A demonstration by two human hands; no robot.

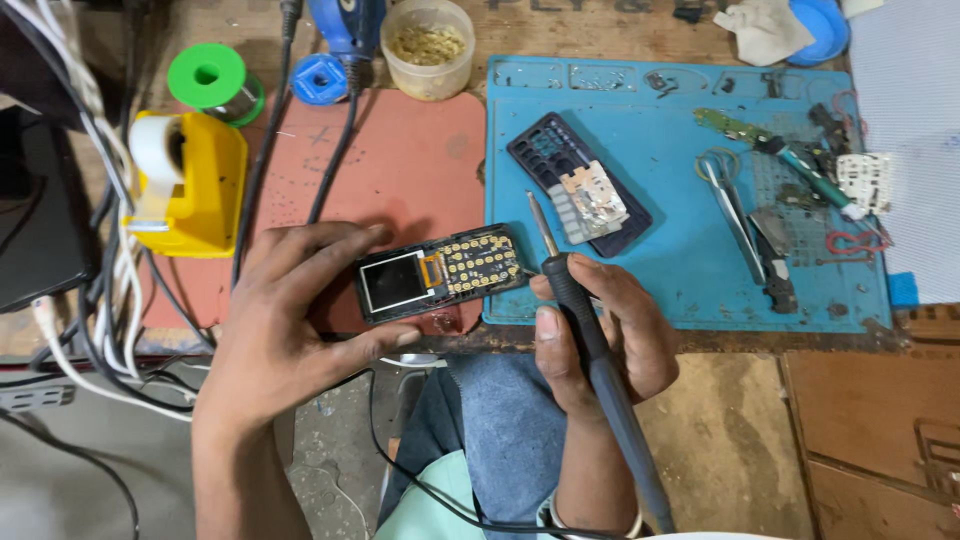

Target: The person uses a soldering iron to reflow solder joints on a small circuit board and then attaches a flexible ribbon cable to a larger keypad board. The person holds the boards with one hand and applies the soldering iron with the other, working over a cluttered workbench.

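Observation:
My left hand [285, 315] holds an opened small phone [440, 272] between fingers and thumb, its screen and bare keypad contacts facing up, at the seam of the red mat [400, 150] and blue mat [650, 270]. My right hand [600, 330] grips a dark soldering iron [590, 340] like a pen. Its metal tip points up beside the phone's right end, apart from it. On the blue mat beyond the tip, a dark phone front frame [560, 165] lies with a grey keypad sheet [593, 203] on it.
A yellow tape dispenser [190, 180], green solder spool [210, 80], blue stand [320, 78] and tub of brass wool [428, 45] stand at the back left. Tweezers [735, 205], a circuit board [740, 128] and small parts lie on the blue mat's right. Cables [100, 300] trail on the left.

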